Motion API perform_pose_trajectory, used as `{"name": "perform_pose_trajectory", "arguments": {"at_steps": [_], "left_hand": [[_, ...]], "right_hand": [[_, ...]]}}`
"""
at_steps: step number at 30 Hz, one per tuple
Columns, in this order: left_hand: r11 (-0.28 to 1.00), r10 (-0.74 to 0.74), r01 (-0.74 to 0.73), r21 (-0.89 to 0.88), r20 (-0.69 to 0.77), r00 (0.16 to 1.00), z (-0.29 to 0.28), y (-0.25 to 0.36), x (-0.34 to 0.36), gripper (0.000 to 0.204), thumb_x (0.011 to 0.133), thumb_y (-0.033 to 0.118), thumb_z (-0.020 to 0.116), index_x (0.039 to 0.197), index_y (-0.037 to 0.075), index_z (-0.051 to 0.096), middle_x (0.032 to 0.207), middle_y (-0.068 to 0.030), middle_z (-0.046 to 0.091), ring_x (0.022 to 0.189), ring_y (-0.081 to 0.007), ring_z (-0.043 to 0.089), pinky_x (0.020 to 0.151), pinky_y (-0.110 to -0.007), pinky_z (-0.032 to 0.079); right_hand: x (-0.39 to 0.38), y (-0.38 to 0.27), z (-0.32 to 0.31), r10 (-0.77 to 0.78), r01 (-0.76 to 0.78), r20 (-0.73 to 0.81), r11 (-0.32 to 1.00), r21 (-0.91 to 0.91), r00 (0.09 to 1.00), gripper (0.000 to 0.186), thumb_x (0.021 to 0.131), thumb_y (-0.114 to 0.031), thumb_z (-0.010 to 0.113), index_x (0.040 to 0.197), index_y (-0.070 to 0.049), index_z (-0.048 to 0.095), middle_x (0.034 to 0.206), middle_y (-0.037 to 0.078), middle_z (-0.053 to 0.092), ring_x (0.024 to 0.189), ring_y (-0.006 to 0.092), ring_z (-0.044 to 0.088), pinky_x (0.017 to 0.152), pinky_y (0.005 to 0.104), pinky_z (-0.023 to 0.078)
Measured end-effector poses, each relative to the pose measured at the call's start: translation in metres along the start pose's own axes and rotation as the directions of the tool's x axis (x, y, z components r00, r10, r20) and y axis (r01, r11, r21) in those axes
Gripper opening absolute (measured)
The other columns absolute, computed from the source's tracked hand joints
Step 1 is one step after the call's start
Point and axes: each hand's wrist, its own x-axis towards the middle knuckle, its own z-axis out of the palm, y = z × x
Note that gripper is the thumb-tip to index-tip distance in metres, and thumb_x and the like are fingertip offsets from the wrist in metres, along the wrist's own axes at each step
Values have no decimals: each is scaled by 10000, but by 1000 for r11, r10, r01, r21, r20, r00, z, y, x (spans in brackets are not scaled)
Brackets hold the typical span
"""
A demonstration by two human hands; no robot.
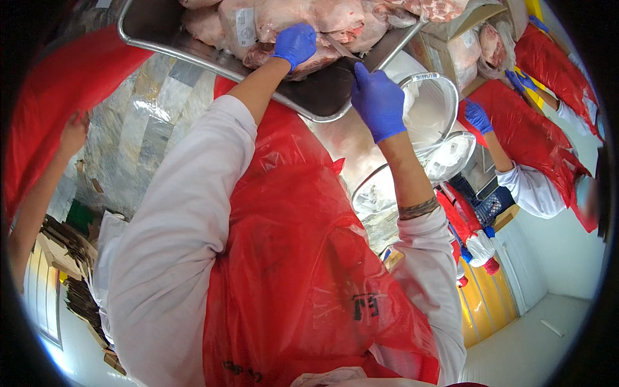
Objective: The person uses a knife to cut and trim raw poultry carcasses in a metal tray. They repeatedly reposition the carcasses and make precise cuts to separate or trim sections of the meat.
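Note:
My blue-gloved left hand [294, 46] has its fingers curled on the pale raw meat [309, 16], piled in a steel tray [142, 35] at the top of the view. My blue-gloved right hand [377, 103] holds a knife [338, 46] at the tray's near right, its blade reaching to the meat just right of my left hand. A pale label [244, 27] lies on one piece. The knife's tip is hard to make out against the meat.
Lined round containers [435, 109] stand beside the tray. A box [451, 71] holds more bagged meat. Co-workers in red aprons are at the right [522, 129], and another person's bare arm [71, 132] is at the left. Stacked cardboard [74, 258] is at lower left.

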Motion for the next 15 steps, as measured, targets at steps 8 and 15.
{"name": "perform_pose_trajectory", "arguments": {"at_steps": [8,15], "left_hand": [[1000,-15,17,-25,71,997,-14,7,2,237,899,250,537,876,76,697,933,-191,696,871,-387,683,772,-508,546],[998,38,-35,-60,63,997,-19,16,-7,242,882,234,547,859,50,702,899,-209,697,815,-365,701,746,-475,561]], "right_hand": [[144,17,-58,-405,423,156,901,-99,901,219,840,-263,647,849,-63,735,850,187,708,784,374,696,714,473,553],[236,6,-90,-525,564,304,824,-49,795,311,649,-307,772,732,-8,737,745,234,674,682,410,664,666,471,546]]}}
